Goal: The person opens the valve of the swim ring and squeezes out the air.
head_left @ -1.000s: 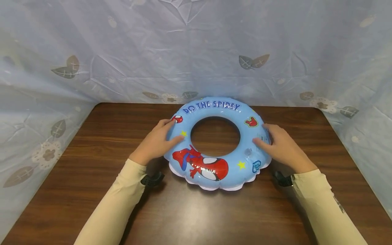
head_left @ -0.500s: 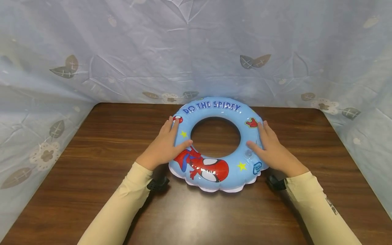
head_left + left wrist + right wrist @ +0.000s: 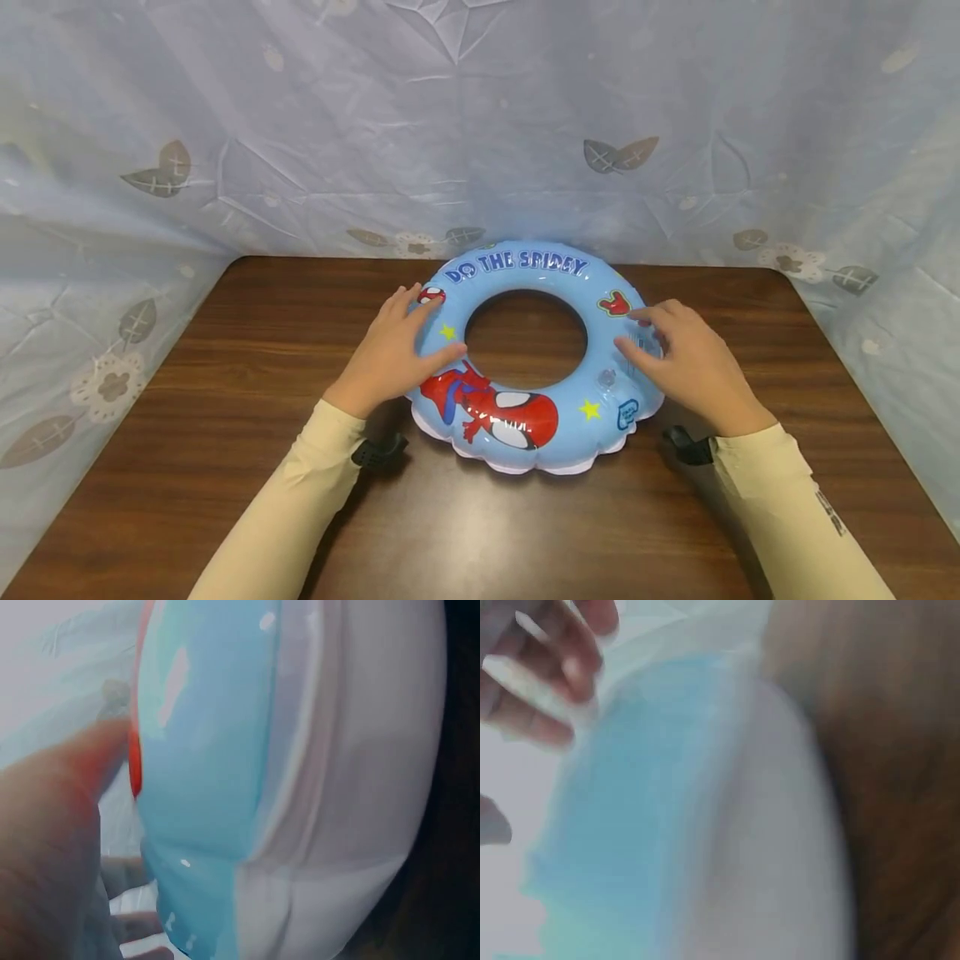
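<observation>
A blue inflatable swim ring [image 3: 570,400] lies on the brown table, printed with "DO THE SPIDEY", a red masked figure and yellow stars. Its underside is white, seen in the left wrist view below the blue top [image 3: 210,765]. My left hand [image 3: 390,358] rests at the ring's left side, fingers and thumb spread and loosely bent. At the right side my right hand [image 3: 693,362] hovers with relaxed fingers and thumb apart. In the blurred right wrist view, the right fingers [image 3: 536,724] appear clear of the ring [image 3: 645,795].
The wooden table [image 3: 247,333] runs out to both sides and in front of the ring. A pale curtain [image 3: 360,108] with leaf and flower prints hangs behind and at both sides. Black straps [image 3: 378,450] circle both wrists.
Half a second ago both hands lay flatter on top of the ring. Since then the right hand has lifted and shifted right, and the left has drawn slightly outward. The ring has hardly moved.
</observation>
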A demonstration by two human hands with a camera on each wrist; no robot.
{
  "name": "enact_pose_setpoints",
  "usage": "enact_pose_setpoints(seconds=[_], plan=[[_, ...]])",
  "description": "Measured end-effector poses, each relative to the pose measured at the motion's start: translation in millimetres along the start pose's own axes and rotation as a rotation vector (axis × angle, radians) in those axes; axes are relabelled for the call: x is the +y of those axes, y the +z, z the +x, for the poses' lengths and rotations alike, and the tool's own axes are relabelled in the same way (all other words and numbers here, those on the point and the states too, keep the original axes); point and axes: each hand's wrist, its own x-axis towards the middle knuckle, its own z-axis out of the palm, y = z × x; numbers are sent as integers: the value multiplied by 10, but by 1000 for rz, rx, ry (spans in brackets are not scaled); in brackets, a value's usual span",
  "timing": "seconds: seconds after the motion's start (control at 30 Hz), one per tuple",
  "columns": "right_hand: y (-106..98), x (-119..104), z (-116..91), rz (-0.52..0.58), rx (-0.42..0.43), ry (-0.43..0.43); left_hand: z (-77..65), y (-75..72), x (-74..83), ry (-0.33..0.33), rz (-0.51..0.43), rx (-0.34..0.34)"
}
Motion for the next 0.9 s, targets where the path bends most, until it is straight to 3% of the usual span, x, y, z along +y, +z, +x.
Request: enact_pose_setpoints(seconds=[0.2, 0.33, 0.63, 0.9], plan=[[-3, -178, -61, 76, -143, -126, 3, 63, -8, 60, 46, -40], [14, -219, -66, 83, -178, -186, 5, 77, -7, 77, 34, -53], [36, -233, -58, 109, -200, -164, -3, 78, -4, 78, 51, -98], [48, -214, -66, 143, -194, -135, 4, 87, 10, 80, 52, -92]])
